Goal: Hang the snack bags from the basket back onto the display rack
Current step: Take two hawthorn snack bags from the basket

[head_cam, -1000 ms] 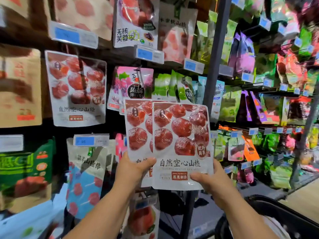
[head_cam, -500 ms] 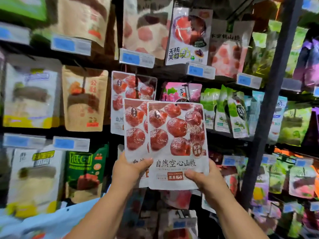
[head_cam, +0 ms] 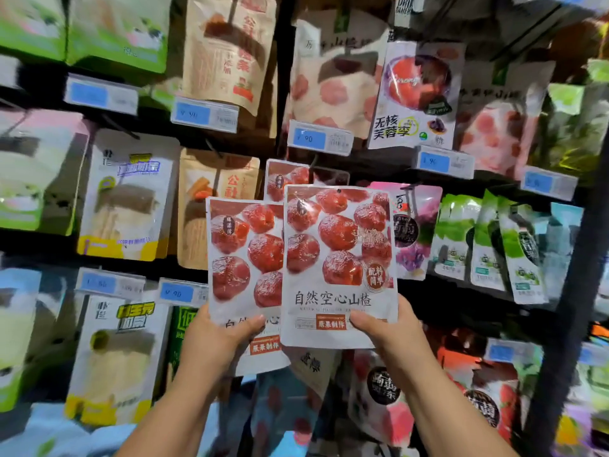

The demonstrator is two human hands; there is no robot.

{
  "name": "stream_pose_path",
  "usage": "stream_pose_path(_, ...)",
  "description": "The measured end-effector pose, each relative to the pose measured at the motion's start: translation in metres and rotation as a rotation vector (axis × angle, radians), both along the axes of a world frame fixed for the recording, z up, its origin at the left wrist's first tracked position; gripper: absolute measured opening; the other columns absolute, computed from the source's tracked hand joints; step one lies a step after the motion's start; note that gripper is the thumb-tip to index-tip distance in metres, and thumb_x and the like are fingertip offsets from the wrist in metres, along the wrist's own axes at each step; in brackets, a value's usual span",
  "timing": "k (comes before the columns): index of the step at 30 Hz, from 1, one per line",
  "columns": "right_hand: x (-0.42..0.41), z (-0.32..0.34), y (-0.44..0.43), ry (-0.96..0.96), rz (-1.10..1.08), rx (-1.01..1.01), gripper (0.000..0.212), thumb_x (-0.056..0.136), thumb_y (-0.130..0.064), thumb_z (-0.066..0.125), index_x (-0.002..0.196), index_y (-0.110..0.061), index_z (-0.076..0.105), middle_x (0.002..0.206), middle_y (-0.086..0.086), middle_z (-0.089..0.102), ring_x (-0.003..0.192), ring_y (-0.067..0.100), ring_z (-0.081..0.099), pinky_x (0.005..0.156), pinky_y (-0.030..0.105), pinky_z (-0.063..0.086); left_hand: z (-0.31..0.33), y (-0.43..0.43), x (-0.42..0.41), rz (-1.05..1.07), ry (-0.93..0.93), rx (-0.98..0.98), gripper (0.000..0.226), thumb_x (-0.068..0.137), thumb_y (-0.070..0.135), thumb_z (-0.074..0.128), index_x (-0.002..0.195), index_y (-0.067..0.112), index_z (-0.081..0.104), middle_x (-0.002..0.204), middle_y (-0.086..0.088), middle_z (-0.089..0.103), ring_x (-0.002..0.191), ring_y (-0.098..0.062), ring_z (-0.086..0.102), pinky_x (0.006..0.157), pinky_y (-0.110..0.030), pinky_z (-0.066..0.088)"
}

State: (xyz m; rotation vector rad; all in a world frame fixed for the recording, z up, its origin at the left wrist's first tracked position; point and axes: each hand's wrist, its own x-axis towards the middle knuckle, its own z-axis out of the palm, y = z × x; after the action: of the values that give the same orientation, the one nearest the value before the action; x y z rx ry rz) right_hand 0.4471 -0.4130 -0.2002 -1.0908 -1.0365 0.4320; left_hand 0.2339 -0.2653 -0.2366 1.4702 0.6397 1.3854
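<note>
Left hand point(head_cam: 219, 338) is closed on the bottom edge of the left snack bag point(head_cam: 244, 258), thumb laid across the front, fingers hidden behind. The low grip is judged deliberate: the top edge is left free for threading onto a peg. The bag is held upright and facing out, in front of the middle row of the display rack point(head_cam: 565, 324), resting on nothing.

The right snack bag point(head_cam: 336, 258) is lapped over the left one's right edge and carried slightly higher. Its punched hole point(head_cam: 338, 191) is seen near the top centre, brought up against the hung matching bag point(head_cam: 286, 179) and below the blue price tag point(head_cam: 319, 138). That peg is taken as the target, and the right bag is judged first to go on. Whether the hole has met the peg cannot be told.

Right hand point(head_cam: 385, 331) is clamped on the right bag's lower right corner, thumb on the front, fingers behind.

Against the frame half a second earlier:
- The pair is fanned wider, so more of the left bag's face is shown.
- The right bag is lifted above the left, where the tops were nearly level.
- The hung matching bag, formerly up and left of the pair, is now partly covered by the right bag's top.
- Both grips are unchanged.
- The basket is not in view.
</note>
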Motion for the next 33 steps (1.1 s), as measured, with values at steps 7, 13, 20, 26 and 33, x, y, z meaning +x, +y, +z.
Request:
stream_pose_path(7, -0.01, 0.02, 0.031, -0.037, -0.038, 0.031, 0.067, 0.059, -0.009, 0.084, 0.121, -0.011, 0.059, 0.11, 0.01, 0.074, 0.101, 0.03, 0.071, 0.086, 0.043, 0.057, -0.015, 0.021, -0.024, 0.039, -0.017, -0.067, 0.036, 0.064, 0.008, 0.09, 0.087, 0.022, 0.066, 0.076, 0.013, 0.074, 0.078, -0.011, 0.07, 0.075, -0.033, 0.055)
stream_pose_path(13, -0.012, 0.035, 0.05, -0.033, 0.003, 0.043, 0.07, 0.063, -0.004, 0.086, 0.126, -0.009, 0.056, 0.115, 0.016, 0.071, 0.105, 0.036, 0.069, 0.093, 0.056, 0.053, -0.016, 0.035, -0.035, 0.079, -0.018, -0.081, 0.043, 0.064, 0.015, 0.091, 0.1, 0.02, 0.069, 0.091, 0.004, 0.077, 0.09, -0.024, 0.071, 0.089, -0.047, 0.055)
stream_pose_path(20, -0.016, 0.042, 0.061, -0.017, -0.008, 0.042, 0.064, 0.064, -0.002, 0.086, 0.121, -0.012, 0.058, 0.11, 0.012, 0.073, 0.101, 0.032, 0.071, 0.093, 0.055, 0.054, -0.014, 0.04, -0.04, 0.063, -0.065, -0.116, 0.053, 0.05, 0.028, 0.095, 0.097, 0.022, 0.07, 0.091, 0.005, 0.078, 0.088, -0.026, 0.073, 0.087, -0.052, 0.056)
stream_pose_path(26, -0.016, 0.046, 0.066, -0.023, -0.02, 0.022, 0.066, 0.065, -0.002, 0.086, 0.123, -0.01, 0.057, 0.112, 0.015, 0.072, 0.101, 0.033, 0.071, 0.093, 0.053, 0.055, -0.015, 0.048, -0.047, -0.01, -0.163, -0.176, 0.074, 0.038, 0.036, 0.094, 0.105, 0.017, 0.069, 0.094, -0.003, 0.077, 0.087, -0.031, 0.074, 0.085, -0.055, 0.056)
stream_pose_path(33, -0.02, 0.047, 0.063, 0.025, -0.024, 0.052, 0.055, 0.073, 0.007, 0.077, 0.119, -0.014, 0.058, 0.109, 0.012, 0.074, 0.099, 0.03, 0.072, 0.09, 0.048, 0.056, -0.014, 0.054, -0.055, -0.06, -0.24, -0.17, 0.071, 0.033, 0.038, 0.09, 0.101, 0.029, 0.072, 0.098, -0.005, 0.077, 0.091, -0.033, 0.073, 0.089, -0.057, 0.054)
